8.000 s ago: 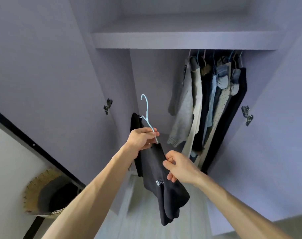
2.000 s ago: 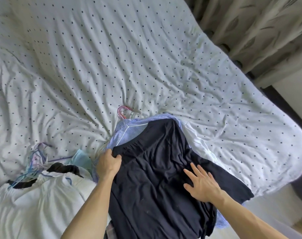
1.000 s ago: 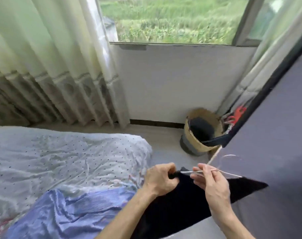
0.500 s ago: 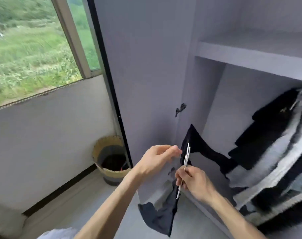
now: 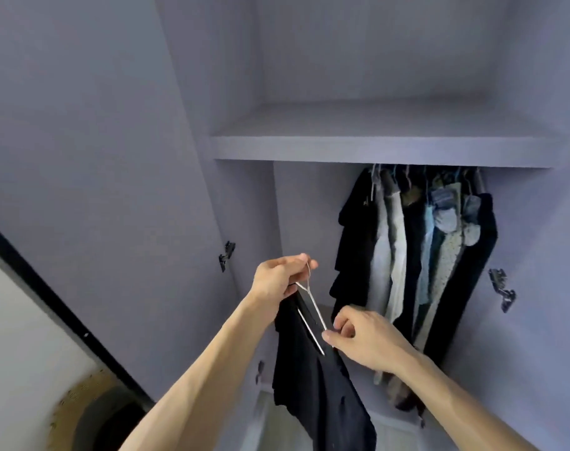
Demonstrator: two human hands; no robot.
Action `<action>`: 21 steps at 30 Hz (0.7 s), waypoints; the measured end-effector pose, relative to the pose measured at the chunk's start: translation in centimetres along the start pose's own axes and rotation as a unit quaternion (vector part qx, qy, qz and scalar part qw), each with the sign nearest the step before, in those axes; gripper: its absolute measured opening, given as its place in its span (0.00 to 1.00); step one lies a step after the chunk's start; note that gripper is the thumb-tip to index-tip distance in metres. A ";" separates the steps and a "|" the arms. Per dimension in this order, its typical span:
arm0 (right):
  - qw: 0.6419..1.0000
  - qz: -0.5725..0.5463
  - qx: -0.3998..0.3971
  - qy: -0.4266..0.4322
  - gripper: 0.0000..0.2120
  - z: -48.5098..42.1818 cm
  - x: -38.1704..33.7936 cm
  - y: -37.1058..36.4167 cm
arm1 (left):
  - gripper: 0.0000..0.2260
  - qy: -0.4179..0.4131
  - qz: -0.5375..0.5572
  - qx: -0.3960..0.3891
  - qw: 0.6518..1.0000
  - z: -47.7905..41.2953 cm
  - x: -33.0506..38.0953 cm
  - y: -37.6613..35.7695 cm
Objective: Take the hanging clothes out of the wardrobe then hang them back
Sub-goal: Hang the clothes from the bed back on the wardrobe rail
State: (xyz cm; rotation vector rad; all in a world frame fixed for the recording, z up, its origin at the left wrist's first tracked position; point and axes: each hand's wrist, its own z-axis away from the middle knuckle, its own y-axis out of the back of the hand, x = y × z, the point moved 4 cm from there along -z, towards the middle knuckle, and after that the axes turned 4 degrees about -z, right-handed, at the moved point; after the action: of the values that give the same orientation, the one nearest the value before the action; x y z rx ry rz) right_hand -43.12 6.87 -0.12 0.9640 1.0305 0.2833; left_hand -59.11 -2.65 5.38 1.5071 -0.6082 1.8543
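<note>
Where left hand grips, hanger hook hidden

The wire hanger is judged metal, perhaps; the garment on it is matt dark cloth; the wardrobe shelf above, smooth.

A pale wooden shelf lies directly above the row of hanging clothes. Left of that row and before it, a thin wire hanger carrying a dark cloth garment sits between the left hand and the right hand. Far left of the row, lower, stands a round woven basket.
</note>
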 end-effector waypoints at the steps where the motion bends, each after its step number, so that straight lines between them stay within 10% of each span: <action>1: 1.000 0.006 -0.003 -0.006 0.15 0.4 0.8 0.3 | 0.10 0.004 0.010 0.011 1.000 -0.6 0.2 -0.5; 14: 0.997 -0.015 -0.076 -0.029 0.08 1.2 1.1 1.4 | 0.08 0.009 0.025 -0.011 1.000 -4.1 3.9 -3.3; 21: 0.981 -0.190 -0.028 -0.029 0.05 -3.4 -0.7 1.5 | 0.19 -0.116 -0.265 -0.010 0.957 -8.5 7.5 -0.3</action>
State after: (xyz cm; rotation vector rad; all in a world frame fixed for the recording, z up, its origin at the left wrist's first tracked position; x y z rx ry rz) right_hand -45.97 9.09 0.91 0.7034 1.1241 -0.0326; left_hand -65.42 5.11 10.69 1.6872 -0.2823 1.2718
